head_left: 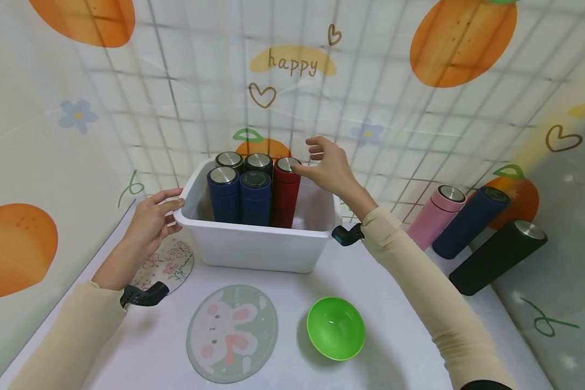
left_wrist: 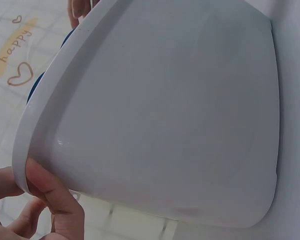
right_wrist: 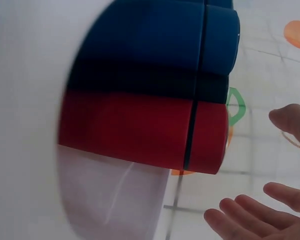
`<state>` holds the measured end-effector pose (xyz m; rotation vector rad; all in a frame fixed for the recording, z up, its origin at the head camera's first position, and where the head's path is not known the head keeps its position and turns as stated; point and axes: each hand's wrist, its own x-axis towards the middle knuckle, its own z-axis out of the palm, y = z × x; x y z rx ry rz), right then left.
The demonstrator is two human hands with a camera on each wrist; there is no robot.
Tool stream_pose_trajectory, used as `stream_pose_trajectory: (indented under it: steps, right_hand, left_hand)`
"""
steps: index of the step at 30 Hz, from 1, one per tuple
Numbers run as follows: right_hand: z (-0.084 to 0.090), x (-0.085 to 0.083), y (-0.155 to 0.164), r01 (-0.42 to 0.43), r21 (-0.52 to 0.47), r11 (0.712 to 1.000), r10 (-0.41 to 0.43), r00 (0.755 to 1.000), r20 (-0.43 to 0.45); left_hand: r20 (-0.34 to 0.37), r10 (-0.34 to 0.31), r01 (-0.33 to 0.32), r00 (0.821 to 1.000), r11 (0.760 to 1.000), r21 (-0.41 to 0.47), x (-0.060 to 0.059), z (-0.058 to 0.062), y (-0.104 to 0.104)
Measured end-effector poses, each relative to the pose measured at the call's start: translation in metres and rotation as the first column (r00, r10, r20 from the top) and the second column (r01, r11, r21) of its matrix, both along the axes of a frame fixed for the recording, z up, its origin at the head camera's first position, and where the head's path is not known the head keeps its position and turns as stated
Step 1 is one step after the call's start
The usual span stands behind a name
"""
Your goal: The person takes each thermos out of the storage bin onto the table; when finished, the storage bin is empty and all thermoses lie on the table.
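Head view shows the left hand (head_left: 151,222) gripping the white bin's (head_left: 258,246) corner rim, thumb curled over, probably steadying it. Right hand (head_left: 329,170) hovers spread and empty beside the red flask (head_left: 286,192), which stands upright with a steel cap among the blue flasks (head_left: 240,195) inside the bin.

A: How's the left hand (head_left: 152,222)?
B: Forearm stretched forward, fingers curled, thumb (left_wrist: 55,200) pressed flat.

A: And the right hand (head_left: 327,169)?
B: Raised higher and further forward, fingers (right_wrist: 245,212) loosely spread, holding nothing, wrist bent downward.
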<state>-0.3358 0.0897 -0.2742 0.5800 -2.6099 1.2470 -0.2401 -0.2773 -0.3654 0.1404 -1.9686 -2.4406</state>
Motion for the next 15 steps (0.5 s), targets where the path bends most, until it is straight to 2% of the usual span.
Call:
stream_pose_trajectory:
  steps: [9, 15]
  right_hand:
    - [-0.003, -0.011, -0.007, 0.000, -0.014, 1.000, 0.001, 1.000, 0.028]
    - [-0.005, -0.015, -0.008, -0.006, 0.016, 1.000, 0.005, 0.998, 0.067]
  left_hand:
    - [-0.003, 0.000, 0.000, 1.000, 1.000, 0.015, -0.002, -0.002, 0.000]
    - [0.001, 0.001, -0.001, 1.000, 1.000, 0.013, -0.002, -0.002, 0.000]
